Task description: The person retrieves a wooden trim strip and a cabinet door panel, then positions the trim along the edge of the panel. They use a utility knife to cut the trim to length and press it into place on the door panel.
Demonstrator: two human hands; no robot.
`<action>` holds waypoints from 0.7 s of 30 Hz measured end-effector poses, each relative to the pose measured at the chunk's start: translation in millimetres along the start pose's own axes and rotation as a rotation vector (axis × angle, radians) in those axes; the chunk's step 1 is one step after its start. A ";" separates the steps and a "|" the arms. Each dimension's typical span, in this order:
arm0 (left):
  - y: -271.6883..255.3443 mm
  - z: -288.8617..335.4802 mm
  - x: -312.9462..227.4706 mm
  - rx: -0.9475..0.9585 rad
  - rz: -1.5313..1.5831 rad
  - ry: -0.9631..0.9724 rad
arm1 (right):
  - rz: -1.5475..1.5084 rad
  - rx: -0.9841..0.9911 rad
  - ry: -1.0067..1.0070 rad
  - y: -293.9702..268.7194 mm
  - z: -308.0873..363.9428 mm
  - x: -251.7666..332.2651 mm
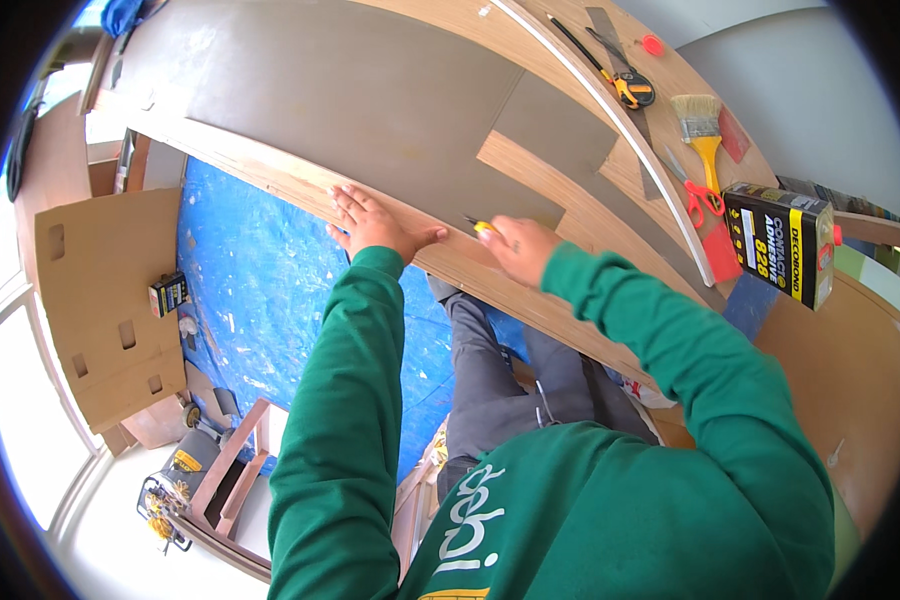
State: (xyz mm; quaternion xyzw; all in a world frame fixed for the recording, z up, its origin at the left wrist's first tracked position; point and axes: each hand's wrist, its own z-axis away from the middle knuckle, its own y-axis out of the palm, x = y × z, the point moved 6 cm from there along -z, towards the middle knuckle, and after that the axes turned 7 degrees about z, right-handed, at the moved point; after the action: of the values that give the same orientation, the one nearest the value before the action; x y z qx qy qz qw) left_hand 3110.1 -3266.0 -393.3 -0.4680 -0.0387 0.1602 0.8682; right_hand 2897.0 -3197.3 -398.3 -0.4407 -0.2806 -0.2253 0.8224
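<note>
My left hand [378,224] lies with fingers spread across the near edge strip of a wooden board [270,178], its thumb pointing toward my right hand. My right hand [523,246] is closed around a small yellow-and-black utility knife [484,227]. The knife's tip points left, over the border between the board's bare wood edge and a grey-brown sheet [340,90] that covers much of its top. Most of the handle is hidden in my fingers. To the right of the knife, a bare wood patch [530,165] shows between pieces of the sheet.
Along the far right lie a tape measure [634,90], a pencil [580,48], a paintbrush [702,135], red-handled scissors [703,200] and a rectangular adhesive tin [782,243]. A blue tarp [270,270] covers the floor at left, beside a cardboard sheet [110,300].
</note>
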 end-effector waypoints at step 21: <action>6.9 -1.8 12.6 -0.014 0.048 0.018 | 0.265 0.214 0.014 27.5 -99.4 78.1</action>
State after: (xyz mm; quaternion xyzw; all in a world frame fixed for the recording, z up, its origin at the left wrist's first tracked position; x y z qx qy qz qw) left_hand 3120.8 -3260.0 -401.1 -0.4764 -0.0208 0.1766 0.8610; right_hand 2998.0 -3277.6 -408.4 -0.3822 -0.2367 -0.0869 0.8890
